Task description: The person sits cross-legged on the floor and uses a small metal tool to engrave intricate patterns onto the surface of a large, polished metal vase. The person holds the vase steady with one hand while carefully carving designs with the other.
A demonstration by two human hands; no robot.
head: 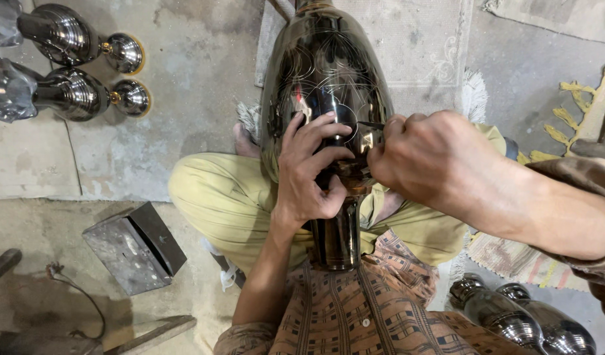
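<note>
Brown checked shirt (pixel 374 309) with buttons, yellow-green trousers (pixel 223 197), bare forearms

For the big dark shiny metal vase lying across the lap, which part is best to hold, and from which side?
Probably the narrow neck of the dark polished metal vase, from the person's left side. The vase tapers there to a slim tube near the checked shirt, where the left hand already wraps it; the wide belly is too broad. The right hand works from the other side.

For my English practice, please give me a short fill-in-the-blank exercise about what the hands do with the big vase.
1. The left hand steadies the dark metal ____.
2. The right hand holds a thin ____ against the vase.
3. The grey metal box lies on the ____.

Missing words: vase; tool; floor
</note>
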